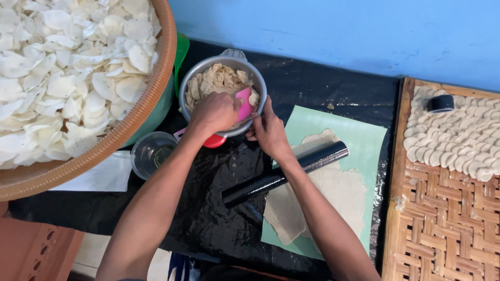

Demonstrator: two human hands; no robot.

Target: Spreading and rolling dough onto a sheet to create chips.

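Observation:
A metal pot [187,88] filled with beige dough scraps [219,80] stands on the black-covered table. My left hand [215,112] reaches into it and is closed on a pink scraper [243,105]. My right hand [268,131] grips the pot's near rim. Just below my right wrist, a black rolling pin [307,164] lies across a flat sheet of rolled dough [341,195] on a pale green mat [367,138].
A large woven basket [151,99] of white chips fills the left, resting on a green basin [159,112]. A clear plastic cup [152,154] stands beside the pot. At right, a woven tray [442,224] holds overlapping dough rounds [458,138] and a black ring [441,103].

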